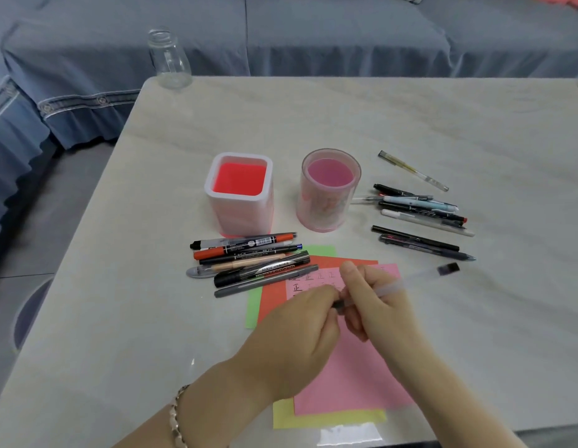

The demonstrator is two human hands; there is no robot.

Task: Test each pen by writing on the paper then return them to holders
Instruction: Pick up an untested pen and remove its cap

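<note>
One pen | left hand pinches end | right hand grips barrel

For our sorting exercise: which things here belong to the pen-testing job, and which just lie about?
Job: frosted clear pen, pink paper sheet, square white-and-red holder, round pink holder, marker pile, pen pile.
Lying about: clear glass bottle, blue sofa cover.

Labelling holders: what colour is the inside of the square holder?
Bright red-orange inside the square holder, white rim; clearest in the head view.
</note>
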